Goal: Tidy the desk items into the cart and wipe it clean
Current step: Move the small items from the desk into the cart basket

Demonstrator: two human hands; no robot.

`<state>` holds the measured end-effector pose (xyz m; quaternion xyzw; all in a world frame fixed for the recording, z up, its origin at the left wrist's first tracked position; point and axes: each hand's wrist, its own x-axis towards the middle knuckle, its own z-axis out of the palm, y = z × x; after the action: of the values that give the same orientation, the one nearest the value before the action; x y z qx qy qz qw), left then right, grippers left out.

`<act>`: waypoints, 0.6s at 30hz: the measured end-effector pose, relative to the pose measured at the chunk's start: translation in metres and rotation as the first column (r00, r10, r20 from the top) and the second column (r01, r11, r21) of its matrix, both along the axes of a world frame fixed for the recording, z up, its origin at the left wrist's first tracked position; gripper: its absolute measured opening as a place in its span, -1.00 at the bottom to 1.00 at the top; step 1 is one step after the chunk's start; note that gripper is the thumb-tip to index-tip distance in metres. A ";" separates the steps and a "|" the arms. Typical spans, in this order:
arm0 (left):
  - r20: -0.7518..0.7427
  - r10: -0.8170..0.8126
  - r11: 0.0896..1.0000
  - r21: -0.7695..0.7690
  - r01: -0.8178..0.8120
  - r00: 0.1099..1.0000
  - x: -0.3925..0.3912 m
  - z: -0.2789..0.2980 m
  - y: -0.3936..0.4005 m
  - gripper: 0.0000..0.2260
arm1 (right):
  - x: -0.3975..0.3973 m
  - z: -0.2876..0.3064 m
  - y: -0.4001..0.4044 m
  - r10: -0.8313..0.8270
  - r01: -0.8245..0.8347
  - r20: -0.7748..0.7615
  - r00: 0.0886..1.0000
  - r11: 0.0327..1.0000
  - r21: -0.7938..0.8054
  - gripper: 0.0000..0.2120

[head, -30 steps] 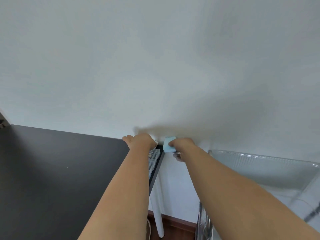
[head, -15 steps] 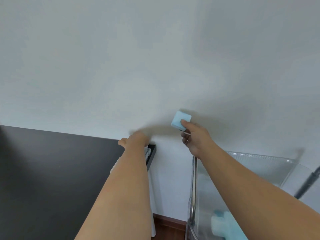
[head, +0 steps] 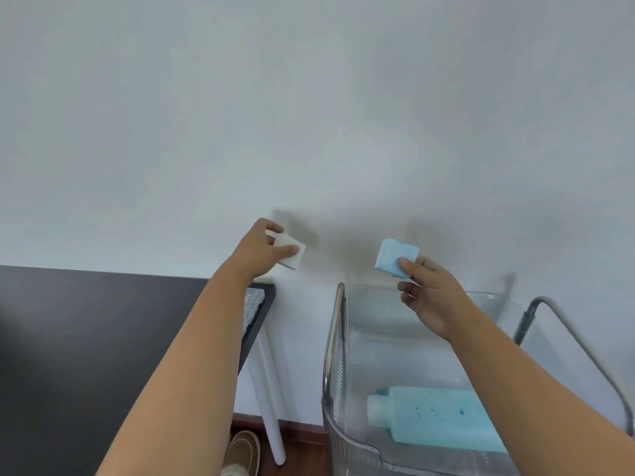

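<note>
**Both hands hold blocks in the air**

Left hand (head: 261, 250) pinches a small white rectangular block (head: 292, 254) above the black desk's (head: 103, 338) far right corner. Right hand (head: 434, 300) grips a pale blue square block (head: 393, 256) over the clear plastic cart's (head: 347, 424) far rim; a light blue bottle (head: 436, 417) lies inside.

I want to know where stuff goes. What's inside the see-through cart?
In the cart lies a pale blue bottle on its side. The right arm covers part of the inside, so anything under it can't be seen.
</note>
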<state>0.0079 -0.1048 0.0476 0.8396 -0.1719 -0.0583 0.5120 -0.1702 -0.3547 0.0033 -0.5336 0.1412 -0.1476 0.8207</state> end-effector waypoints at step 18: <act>-0.356 -0.316 0.949 -0.103 0.299 0.879 -0.148 -0.063 -0.197 -0.84 | -0.078 -0.037 -0.105 -0.247 0.131 -0.339 0.908 0.935 -0.331 -0.91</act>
<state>-0.1399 -0.3016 -0.0153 0.7640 -0.2049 -0.2913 0.5380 -0.2477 -0.4594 -0.0339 -0.6539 0.3232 -0.1423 0.6691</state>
